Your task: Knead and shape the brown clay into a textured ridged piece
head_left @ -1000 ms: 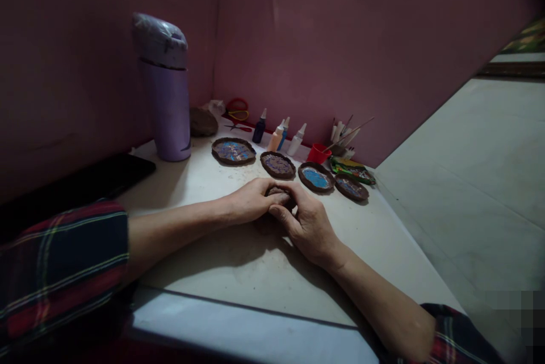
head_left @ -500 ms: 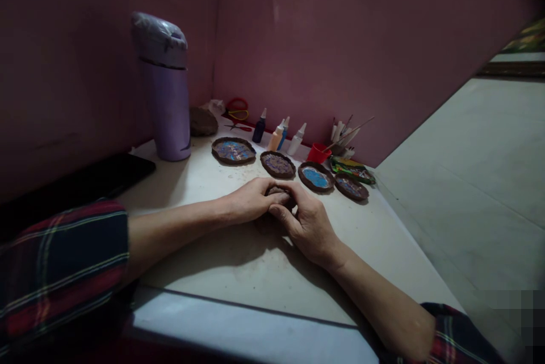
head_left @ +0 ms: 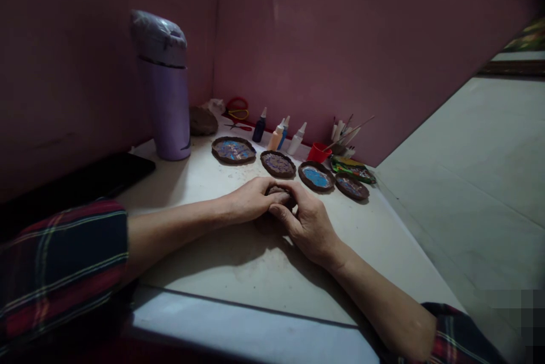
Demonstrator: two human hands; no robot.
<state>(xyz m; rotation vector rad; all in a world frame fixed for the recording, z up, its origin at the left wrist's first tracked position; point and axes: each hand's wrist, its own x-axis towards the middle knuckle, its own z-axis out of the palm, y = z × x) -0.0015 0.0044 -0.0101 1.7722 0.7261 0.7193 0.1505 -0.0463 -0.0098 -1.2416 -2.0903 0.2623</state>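
Observation:
Between both hands, just above the white table (head_left: 238,273), is a lump of brown clay (head_left: 280,195). My left hand (head_left: 251,199) closes on it from the left, thumb across its near side. From the right, my right hand (head_left: 309,222) curls round it, thumb bent against the near face. Most of the lump is hidden behind the fingers. Beyond the hands lies a row of shallow brown clay dishes with wavy rims: one with blue streaks (head_left: 234,151), one purple-speckled (head_left: 278,164), one blue inside (head_left: 316,176) and a darker one (head_left: 351,187) at the right.
A tall purple flask (head_left: 167,103) stands at the left, near a black flat object (head_left: 123,176). Further back are a larger clay lump (head_left: 203,121), scissors (head_left: 237,109), several paint bottles (head_left: 276,137), a red cup (head_left: 319,153) and a green packet (head_left: 353,168). Pink walls close off the back.
Both hands stay in nearly the same place around the clay. Slightly more of the lump shows between the thumbs and fingers. The other things have not moved.

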